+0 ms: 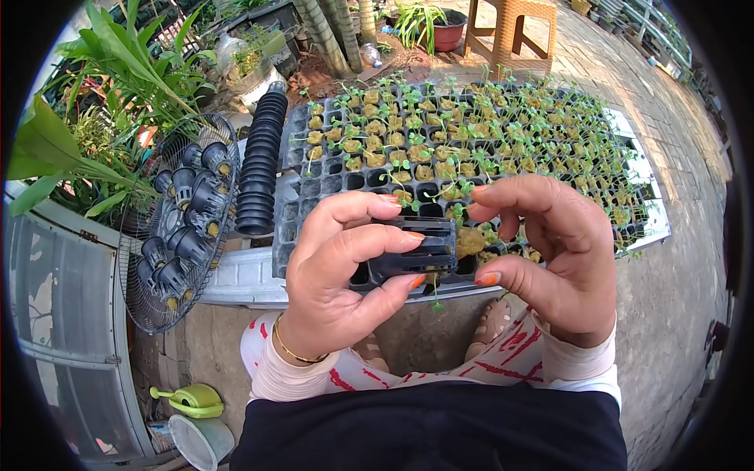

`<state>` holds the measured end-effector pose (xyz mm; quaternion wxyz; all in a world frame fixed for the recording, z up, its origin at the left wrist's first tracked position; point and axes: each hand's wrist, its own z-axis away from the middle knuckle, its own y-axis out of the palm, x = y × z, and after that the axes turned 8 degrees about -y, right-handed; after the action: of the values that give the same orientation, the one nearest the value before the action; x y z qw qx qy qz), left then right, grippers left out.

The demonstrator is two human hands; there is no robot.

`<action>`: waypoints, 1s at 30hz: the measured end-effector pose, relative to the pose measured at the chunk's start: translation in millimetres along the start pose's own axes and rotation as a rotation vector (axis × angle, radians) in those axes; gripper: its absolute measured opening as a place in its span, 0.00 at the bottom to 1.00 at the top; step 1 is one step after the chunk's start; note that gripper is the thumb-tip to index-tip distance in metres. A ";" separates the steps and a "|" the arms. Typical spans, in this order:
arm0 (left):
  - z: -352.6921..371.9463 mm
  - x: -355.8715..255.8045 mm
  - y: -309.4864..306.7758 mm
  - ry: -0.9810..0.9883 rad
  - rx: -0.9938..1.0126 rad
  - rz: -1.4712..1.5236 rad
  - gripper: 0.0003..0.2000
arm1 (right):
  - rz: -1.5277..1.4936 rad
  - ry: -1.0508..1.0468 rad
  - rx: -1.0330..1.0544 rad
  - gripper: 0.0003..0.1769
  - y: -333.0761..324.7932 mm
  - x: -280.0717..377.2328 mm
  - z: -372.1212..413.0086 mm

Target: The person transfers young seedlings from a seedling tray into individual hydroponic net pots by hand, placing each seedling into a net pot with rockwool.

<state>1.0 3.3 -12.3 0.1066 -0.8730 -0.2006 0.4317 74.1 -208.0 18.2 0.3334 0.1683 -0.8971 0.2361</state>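
Note:
My left hand (334,275) grips a black slotted net pot (420,250), held on its side above the front of the seedling tray. A tan, spongy plug (470,242) shows at the pot's right end. Just right of that plug, my right hand (550,255) is curved with thumb and forefinger apart, holding nothing that I can see. Beneath both hands, the black cell tray (310,188) carries rows of tan plugs with thin green seedlings (503,129). Several cells at its left and front hold no plug. My hands and the pot hide part of the tray.
A long stack of black net pots (261,161) lies left of the tray. Beside it, a wire basket (141,302) holds several net pots with plugs. A green watering can (192,400) and a pale bucket (206,441) stand lower left. Behind is a brown stool (510,31).

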 end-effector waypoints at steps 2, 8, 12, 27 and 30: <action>-0.3 -0.4 3.0 0.021 -0.026 -0.017 0.21 | 0.039 0.077 0.040 0.31 -3.1 3.4 -0.4; -3.7 -3.1 4.7 0.145 -0.074 -0.121 0.22 | -0.045 0.032 0.024 0.32 2.7 -9.3 1.7; -3.5 -3.0 4.8 0.174 -0.074 -0.143 0.23 | 0.019 0.058 0.056 0.31 3.0 -1.0 -0.6; -2.3 0.6 6.4 0.177 -0.122 -0.089 0.25 | -0.075 0.148 0.148 0.26 1.3 -3.6 2.8; -2.0 1.6 5.9 0.184 -0.136 -0.081 0.25 | -0.130 0.112 0.133 0.25 6.3 -15.9 3.1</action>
<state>5.0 -1.3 -14.3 0.0826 -0.9053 -0.2537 0.3306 81.1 -202.1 3.4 0.3858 0.2342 -0.8466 0.2819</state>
